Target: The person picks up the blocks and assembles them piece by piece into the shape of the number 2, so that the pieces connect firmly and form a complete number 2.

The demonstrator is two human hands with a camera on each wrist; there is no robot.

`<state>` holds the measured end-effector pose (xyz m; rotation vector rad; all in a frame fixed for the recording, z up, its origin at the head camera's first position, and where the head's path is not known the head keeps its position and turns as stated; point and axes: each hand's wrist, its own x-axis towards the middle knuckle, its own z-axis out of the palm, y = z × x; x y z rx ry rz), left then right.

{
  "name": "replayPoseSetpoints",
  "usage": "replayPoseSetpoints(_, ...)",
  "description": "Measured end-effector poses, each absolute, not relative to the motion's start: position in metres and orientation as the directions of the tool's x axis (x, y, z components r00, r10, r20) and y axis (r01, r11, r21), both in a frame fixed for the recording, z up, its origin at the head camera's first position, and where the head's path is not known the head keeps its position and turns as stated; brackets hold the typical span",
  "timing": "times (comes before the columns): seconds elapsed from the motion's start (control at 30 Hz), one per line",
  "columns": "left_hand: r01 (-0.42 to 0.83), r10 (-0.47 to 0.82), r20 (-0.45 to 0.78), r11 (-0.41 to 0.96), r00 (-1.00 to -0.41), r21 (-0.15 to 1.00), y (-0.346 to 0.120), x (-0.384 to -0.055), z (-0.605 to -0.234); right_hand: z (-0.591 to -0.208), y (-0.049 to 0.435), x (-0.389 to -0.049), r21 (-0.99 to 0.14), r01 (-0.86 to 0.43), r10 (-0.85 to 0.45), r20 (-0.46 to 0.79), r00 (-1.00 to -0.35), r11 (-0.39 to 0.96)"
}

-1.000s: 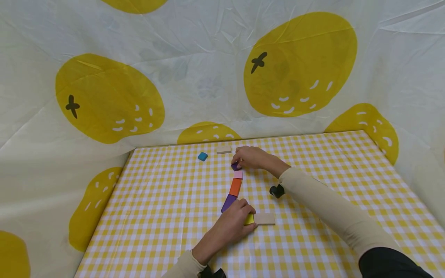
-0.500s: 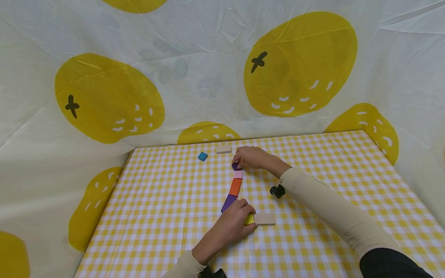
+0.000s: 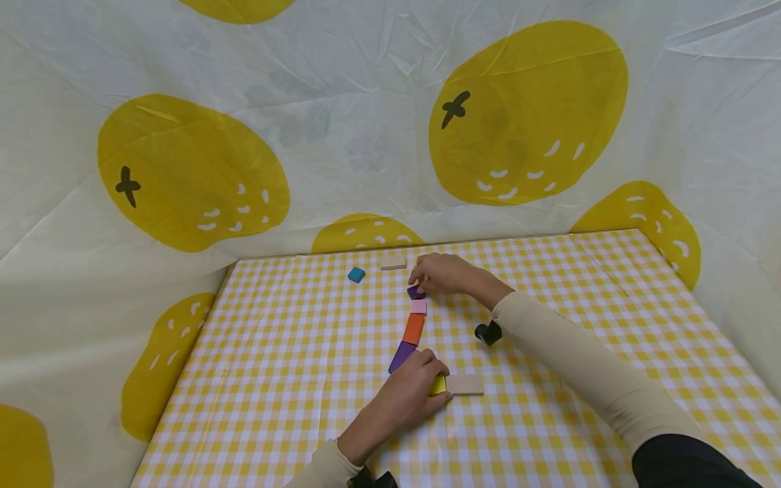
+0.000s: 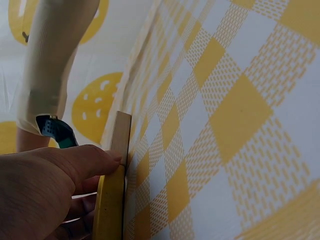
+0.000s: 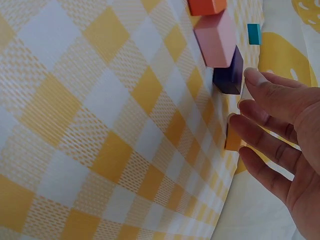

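My left hand (image 3: pixel 404 390) rests at the near end of a curved row of blocks. Its thumb and fingers pinch a yellow block (image 4: pixel 109 207), which abuts a plain wooden block (image 3: pixel 466 385). Beyond that hand the row runs through a purple block (image 3: pixel 402 356), an orange block (image 3: pixel 413 329) and a pink block (image 3: pixel 418 308) to a small dark purple block (image 5: pixel 229 75). My right hand (image 3: pixel 448 272) hovers at this far end, fingers loosely spread, thumb tip just off the dark purple block. Behind those fingers shows an orange-yellow block (image 5: pixel 233 137), hidden in the head view.
A teal block (image 3: pixel 356 274) and another plain wooden block (image 3: pixel 393 263) lie near the back edge of the checked tablecloth (image 3: pixel 274 352). A white cloth with yellow fruit shapes (image 3: pixel 360 135) hangs behind the table. Both wrists wear black camera mounts (image 3: pixel 488 333).
My right hand has let go of the small dark purple block and shifted slightly up, so more of the block shows. The left hand has stayed in place.
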<state>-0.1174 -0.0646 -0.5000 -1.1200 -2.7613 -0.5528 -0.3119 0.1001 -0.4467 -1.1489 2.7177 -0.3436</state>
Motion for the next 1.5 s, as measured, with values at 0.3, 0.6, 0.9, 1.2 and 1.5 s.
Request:
replayPoseSetpoints(0.3,0.688,0.648,0.232,0.665,-0.725,0.291,-0.065,-0.118,-0.500,-0.437,0.107,-0.323,-0.304,-0.673,-0.710,-0.018,-0.704,0.674)
replayPoseSetpoints(0.6,0.690,0.650,0.235,0.661,-0.723,0.295,-0.065,-0.118,-0.499,-0.439,0.113,-0.336,-0.321,-0.632,-0.673,-0.021,-0.740,0.705)
replayPoseSetpoints(0.9,0.679,0.645,0.216,0.668,-0.732,0.305,-0.065,-0.119,-0.500,-0.444,0.115,-0.346,-0.360,-0.579,-0.621,-0.001,-0.784,0.731)
replayPoseSetpoints(1.2,0.668,0.642,0.198,0.673,-0.741,0.318,-0.065,-0.117,-0.499,-0.447,0.114,-0.350,-0.387,-0.569,-0.617,0.001,-0.787,0.725)
replayPoseSetpoints(1.5,0.678,0.644,0.219,0.670,-0.733,0.303,-0.065,-0.117,-0.499,-0.448,0.109,-0.350,-0.392,-0.545,-0.607,-0.044,-0.793,0.741)
